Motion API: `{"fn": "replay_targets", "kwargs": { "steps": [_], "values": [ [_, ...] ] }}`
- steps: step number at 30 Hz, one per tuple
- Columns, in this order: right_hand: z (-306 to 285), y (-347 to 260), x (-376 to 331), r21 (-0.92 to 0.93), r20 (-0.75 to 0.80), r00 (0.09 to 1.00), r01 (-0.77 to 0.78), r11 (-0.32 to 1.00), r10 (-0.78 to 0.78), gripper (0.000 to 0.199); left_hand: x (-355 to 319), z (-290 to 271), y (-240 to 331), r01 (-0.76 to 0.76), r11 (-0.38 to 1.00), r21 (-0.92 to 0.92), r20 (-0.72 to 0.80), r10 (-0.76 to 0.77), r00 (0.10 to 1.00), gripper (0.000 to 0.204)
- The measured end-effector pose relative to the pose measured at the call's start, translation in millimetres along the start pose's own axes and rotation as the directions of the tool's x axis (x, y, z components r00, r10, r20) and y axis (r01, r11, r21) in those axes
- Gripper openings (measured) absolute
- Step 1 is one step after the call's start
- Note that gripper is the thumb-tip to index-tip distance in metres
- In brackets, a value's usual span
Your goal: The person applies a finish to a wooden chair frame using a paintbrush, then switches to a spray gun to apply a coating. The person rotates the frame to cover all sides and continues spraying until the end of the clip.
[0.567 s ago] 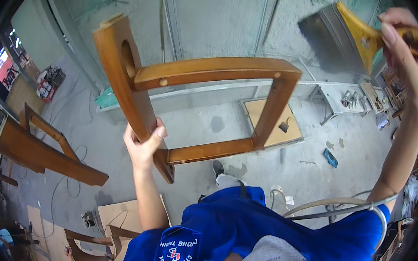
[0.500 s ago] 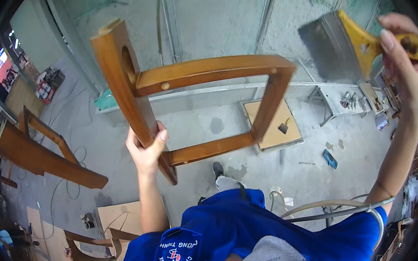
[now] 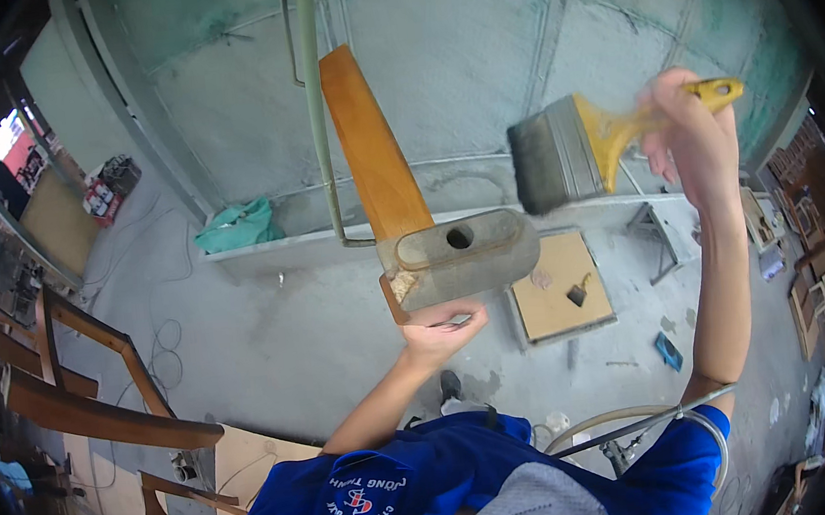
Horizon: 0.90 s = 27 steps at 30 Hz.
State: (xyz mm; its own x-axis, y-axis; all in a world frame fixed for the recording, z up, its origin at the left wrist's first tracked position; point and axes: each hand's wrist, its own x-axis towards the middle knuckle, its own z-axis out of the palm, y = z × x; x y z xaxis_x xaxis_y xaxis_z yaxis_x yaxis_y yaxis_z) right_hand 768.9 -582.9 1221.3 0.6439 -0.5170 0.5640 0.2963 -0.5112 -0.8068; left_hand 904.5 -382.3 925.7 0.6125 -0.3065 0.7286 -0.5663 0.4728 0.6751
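- My left hand [image 3: 445,332] is closed around the lower end of the wooden piece [image 3: 375,152], held up off the floor before the pale wall [image 3: 473,63]; gripped so far from its top, it could tip or twist.
- My right hand [image 3: 704,135] is wrapped on the yellow handle of the wide brush [image 3: 576,150]; the bristles look just beside the grey end face, contact unclear, so a small swing could smear or knock it.
- The green rod [image 3: 318,118] bends in close to the wood; turning the piece could scrape its surface.
- The hose [image 3: 637,420] loops by my right sleeve and could snag a reach.
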Motion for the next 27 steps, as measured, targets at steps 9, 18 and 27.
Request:
{"fn": "replay_targets", "kwargs": {
  "steps": [9, 18, 27],
  "values": [
    [49.3, 18.8, 123.9, 0.023, 0.171, 0.937, 0.305, 0.952, -0.304, 0.026, 48.4, 9.1, -82.2, -0.157, 0.973, 0.171, 0.004, 0.159, 0.987, 0.022],
    [96.1, 19.3, 170.4, 0.065, 0.203, 0.897, 0.389, 0.919, -0.394, 0.019, 28.7, 4.7, -149.5, 0.345, 0.939, -0.009, 0.1, -0.342, 0.934, 0.023],
    [117.4, 22.9, 203.3, 0.239, 0.419, 0.854, 0.226, 0.944, -0.31, 0.019, 12.8, -6.0, -193.9, 0.241, 0.957, 0.162, -0.056, -0.235, 0.97, 0.043]
  ]
}}
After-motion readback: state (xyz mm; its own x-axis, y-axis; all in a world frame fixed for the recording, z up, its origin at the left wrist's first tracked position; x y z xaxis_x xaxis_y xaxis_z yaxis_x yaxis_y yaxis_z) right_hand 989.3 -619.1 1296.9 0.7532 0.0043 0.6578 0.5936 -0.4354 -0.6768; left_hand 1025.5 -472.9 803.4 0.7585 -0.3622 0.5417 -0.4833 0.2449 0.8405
